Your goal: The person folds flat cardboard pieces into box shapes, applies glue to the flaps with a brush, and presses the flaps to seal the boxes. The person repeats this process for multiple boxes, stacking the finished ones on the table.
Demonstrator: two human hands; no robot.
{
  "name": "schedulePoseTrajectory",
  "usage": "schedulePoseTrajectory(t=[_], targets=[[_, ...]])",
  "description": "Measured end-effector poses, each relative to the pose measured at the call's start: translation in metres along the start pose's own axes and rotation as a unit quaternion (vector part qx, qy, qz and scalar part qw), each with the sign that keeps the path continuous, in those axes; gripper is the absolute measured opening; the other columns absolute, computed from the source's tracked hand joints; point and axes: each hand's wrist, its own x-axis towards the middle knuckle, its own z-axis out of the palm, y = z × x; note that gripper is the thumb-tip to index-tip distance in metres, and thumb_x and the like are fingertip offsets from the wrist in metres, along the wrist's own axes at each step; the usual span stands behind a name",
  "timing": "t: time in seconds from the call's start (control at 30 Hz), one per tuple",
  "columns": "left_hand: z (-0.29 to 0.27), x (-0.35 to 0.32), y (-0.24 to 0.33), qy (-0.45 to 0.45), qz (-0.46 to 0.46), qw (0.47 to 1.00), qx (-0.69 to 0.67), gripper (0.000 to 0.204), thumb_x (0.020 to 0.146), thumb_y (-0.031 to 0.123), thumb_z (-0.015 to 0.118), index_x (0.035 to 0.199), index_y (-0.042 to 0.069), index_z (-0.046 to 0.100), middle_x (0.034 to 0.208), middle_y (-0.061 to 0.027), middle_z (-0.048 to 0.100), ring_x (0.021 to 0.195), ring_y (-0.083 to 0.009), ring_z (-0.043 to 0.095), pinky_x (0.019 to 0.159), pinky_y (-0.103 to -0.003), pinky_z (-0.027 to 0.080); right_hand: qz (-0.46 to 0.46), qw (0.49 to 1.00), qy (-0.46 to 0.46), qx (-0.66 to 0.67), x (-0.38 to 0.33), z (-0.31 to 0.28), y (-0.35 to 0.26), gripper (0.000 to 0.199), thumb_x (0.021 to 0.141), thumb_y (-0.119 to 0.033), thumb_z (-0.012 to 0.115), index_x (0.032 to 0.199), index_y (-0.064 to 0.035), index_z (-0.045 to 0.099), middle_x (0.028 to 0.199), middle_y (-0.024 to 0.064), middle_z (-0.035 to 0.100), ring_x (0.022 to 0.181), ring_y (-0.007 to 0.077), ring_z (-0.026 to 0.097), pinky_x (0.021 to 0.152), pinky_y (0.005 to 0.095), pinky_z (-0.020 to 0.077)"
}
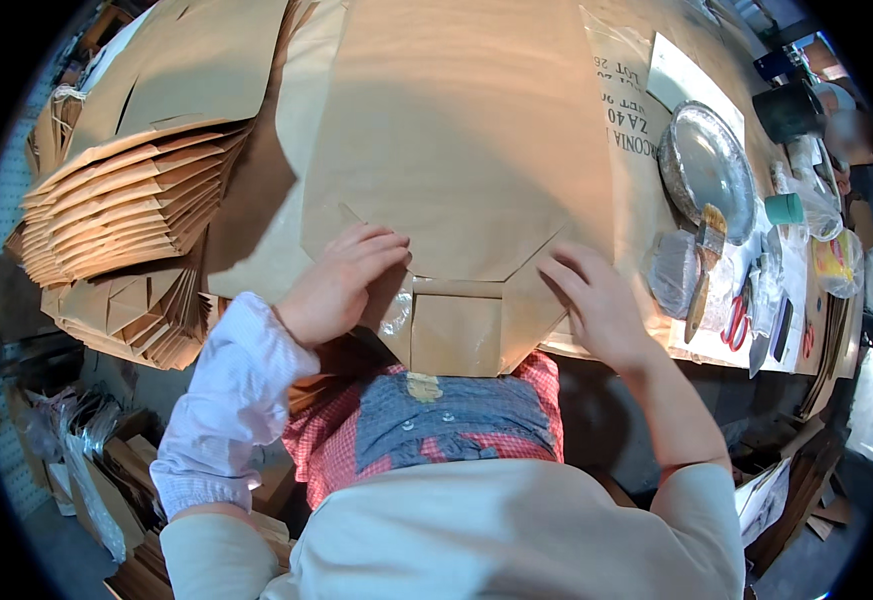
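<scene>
A large brown paper bag (446, 150) lies flat on the table before me, its folded bottom flap (456, 330) at the near edge. My left hand (341, 280) presses flat on the left fold of that bottom, fingers spread. On the right fold rests my right hand (591, 295), fingers apart and pointing left. Neither hand grips anything.
Tall stacks of folded brown paper bags (126, 210) stand at the left. At the right lie a round metal dish (708, 165), a paint brush (704, 270), red-handled scissors (736, 320), plastic bags and a green cup (784, 208). Another person is at the far right.
</scene>
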Motion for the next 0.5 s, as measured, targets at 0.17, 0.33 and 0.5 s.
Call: schedulePoseTrajectory(t=[0.17,0.33,0.5], targets=[[0.008,-0.007,-0.003,-0.044,0.026,0.998,0.044,0.029,0.072,0.003,0.053,0.098,0.005,0.065,0.149,-0.0195,0.035,0.139,-0.0454,0.021,0.111,-0.058,0.018,0.032,0.998,0.063,-0.003,-0.033,0.028,-0.029,0.033,0.071,-0.005,0.061,0.104,0.0018,0.061,0.098,0.0157,0.060,0.091,0.0306,0.059,0.079,0.0391,0.0496],[-0.004,-0.015,0.020,-0.019,0.029,0.995,0.095,0.017,0.074,0.003,0.058,0.089,0.003,0.065,0.145,-0.0194,0.040,0.138,-0.0433,0.026,0.110,-0.056,0.023,0.054,0.987,0.134,0.074,-0.031,0.041,-0.026,0.022,0.070,-0.007,0.067,0.091,-0.0004,0.065,0.088,0.0121,0.062,0.089,0.0289,0.059,0.076,0.0383,0.0494],[0.011,-0.004,-0.004,0.131,-0.028,0.991,0.003,0.013,0.075,0.005,0.071,0.082,0.000,0.061,0.116,-0.0158,0.057,0.112,-0.0359,0.052,0.093,-0.040,0.043,0.161,0.960,0.134,0.188,-0.007,0.024,-0.010,0.009,0.073,-0.008,0.071,0.078,-0.0018,0.066,0.076,0.0101,0.061,0.079,0.0270,0.057,0.070,0.0361,0.0475]])
